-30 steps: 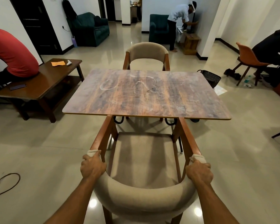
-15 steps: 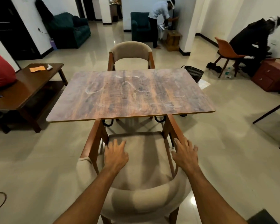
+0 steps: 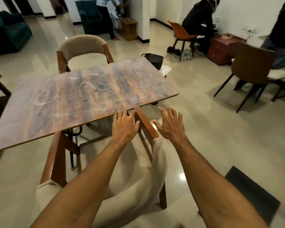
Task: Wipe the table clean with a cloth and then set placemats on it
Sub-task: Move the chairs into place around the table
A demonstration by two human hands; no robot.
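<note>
Hands are leaving the near chair point(image 3: 135, 191), view swinging right. Left hand point(image 3: 124, 127) and right hand point(image 3: 170, 125) are hovering open, fingers spread, holding nothing, either side of its right armrest. Table point(image 3: 138, 83) is showing white smears point(image 3: 43, 99); no cloth or placemats showing. Likely fetching a cloth next; wipe edge to edge, overlapping passes.

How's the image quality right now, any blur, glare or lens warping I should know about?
Head view: motion blur smears the back of the near chair and the forearms; a bright glare spot sits on the glossy floor beside that chair; the wide lens tilts and bows the table; the left hand and right hand look fairly sharp.
</note>
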